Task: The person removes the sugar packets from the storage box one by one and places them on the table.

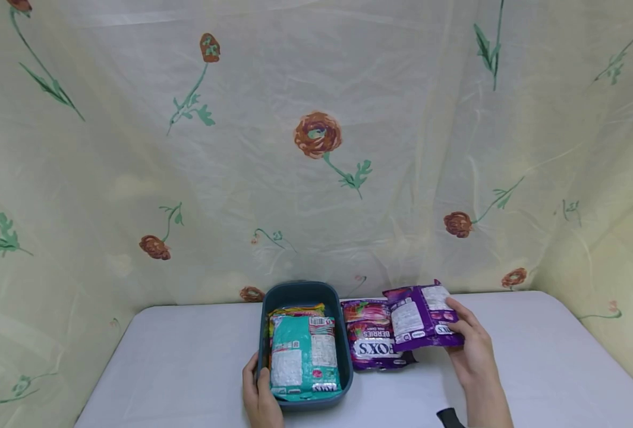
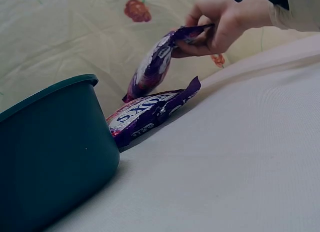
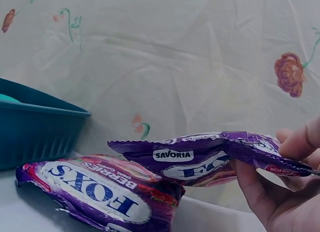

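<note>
My right hand (image 1: 472, 340) pinches a purple candy bag (image 1: 422, 316) by its edge, its printed back facing up. In the right wrist view the held candy bag (image 3: 200, 157) hangs above a second purple Fox's Berries candy bag (image 3: 107, 189), which lies on the table. That lying bag (image 1: 368, 339) is beside a dark blue-green plastic bin (image 1: 346, 356). My left hand (image 1: 263, 395) grips the bin's near left side. Inside the bin a teal candy bag (image 1: 304, 356) rests over a yellow bag (image 1: 312, 310), mostly hidden.
A white-covered table (image 1: 188, 362) holds everything. Behind it hangs a cream curtain (image 1: 380, 178) with printed flowers, meeting the table's back edge near the bin and bags. A black strap-like piece (image 1: 449, 418) shows near my right forearm.
</note>
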`<state>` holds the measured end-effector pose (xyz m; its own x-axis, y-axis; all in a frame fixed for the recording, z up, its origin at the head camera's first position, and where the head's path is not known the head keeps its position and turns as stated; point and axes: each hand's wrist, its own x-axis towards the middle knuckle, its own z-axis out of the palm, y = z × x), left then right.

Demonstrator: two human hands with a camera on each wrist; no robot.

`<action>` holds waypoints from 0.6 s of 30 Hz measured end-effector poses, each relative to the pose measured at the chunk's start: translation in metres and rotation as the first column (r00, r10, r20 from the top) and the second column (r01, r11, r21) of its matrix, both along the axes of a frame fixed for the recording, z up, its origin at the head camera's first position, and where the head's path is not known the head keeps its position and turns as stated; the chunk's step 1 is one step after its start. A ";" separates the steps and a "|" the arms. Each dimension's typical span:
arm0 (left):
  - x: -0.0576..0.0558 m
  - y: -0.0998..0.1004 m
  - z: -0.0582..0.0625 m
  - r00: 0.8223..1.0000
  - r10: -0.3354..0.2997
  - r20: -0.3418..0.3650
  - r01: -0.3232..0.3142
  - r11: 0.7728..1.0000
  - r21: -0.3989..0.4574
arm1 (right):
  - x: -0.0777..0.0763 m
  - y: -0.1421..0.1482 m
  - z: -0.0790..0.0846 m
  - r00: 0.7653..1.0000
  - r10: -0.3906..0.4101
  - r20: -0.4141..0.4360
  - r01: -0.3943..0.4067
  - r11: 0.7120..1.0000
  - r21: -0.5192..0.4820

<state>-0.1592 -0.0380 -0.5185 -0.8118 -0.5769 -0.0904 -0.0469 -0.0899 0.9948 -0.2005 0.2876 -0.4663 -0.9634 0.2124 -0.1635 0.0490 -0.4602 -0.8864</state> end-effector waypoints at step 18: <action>-0.008 -0.003 -0.019 1.000 0.001 0.024 0.000 0.999 -0.037 | 0.003 0.018 -0.012 0.998 -0.010 0.055 0.010 1.000 0.005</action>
